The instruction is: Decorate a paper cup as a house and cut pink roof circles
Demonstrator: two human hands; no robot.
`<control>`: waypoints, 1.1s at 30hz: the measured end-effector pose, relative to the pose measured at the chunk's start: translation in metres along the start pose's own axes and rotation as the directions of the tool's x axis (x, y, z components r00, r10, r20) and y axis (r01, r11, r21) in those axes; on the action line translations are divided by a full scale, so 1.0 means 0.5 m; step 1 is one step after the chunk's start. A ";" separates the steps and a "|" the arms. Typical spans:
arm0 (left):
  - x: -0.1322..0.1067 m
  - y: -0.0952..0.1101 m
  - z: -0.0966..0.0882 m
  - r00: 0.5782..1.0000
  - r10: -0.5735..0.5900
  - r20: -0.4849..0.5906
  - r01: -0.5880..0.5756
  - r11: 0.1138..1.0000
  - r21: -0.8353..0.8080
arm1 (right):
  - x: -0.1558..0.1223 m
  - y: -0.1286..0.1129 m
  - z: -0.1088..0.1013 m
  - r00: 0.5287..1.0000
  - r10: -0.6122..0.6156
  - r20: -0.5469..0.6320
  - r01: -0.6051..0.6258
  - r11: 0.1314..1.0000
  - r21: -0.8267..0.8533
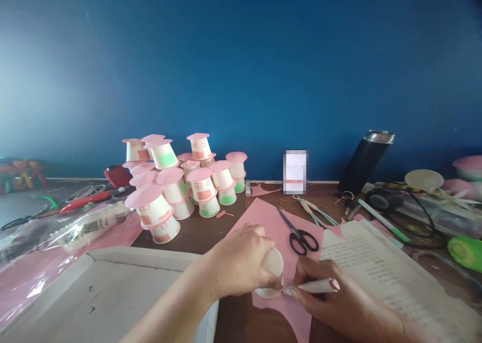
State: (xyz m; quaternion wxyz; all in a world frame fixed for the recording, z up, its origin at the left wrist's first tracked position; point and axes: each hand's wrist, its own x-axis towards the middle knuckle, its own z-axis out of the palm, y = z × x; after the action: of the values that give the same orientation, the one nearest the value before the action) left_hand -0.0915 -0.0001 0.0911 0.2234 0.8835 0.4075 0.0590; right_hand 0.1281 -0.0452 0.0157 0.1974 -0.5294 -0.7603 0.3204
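My left hand (244, 260) is wrapped round a white paper cup (273, 262), which stands on a sheet of pink paper (251, 222). In my right hand (324, 288) is a white marker (318, 286), its tip at the cup's lower rim on the pink paper. Black-handled scissors (301, 238) lie on the same sheet, just beyond my right hand. A curved cut edge shows along the near side of the pink sheet. Part of the cup is hidden behind my left fingers.
Stacked paper cup houses (161, 202) with pink roofs stand at the back left. A white box lid (124, 282) lies at the front left. Pliers (315, 210), a green-ended marker (384, 220), a printed page (361, 252) and a leaning black flask (363, 162) are to the right.
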 end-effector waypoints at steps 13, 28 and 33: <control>-0.004 -0.001 0.002 0.999 -0.049 0.018 0.050 0.998 -0.042 | 0.011 0.005 -0.009 0.998 0.013 -0.069 -0.008 0.997 0.074; -0.003 0.020 -0.014 0.996 -0.073 0.051 0.074 0.997 -0.035 | 0.024 0.017 -0.009 0.990 0.082 -0.115 -0.074 0.994 0.075; -0.004 0.022 -0.015 0.995 -0.082 0.051 0.083 0.996 -0.019 | 0.026 0.019 -0.007 0.987 0.083 -0.137 -0.073 0.995 0.072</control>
State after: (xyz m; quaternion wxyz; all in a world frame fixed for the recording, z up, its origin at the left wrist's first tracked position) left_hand -0.0873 -0.0050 0.1030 0.2449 0.8647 0.4373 0.0318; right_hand 0.1322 -0.0296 0.0112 0.2547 -0.5731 -0.7123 0.3152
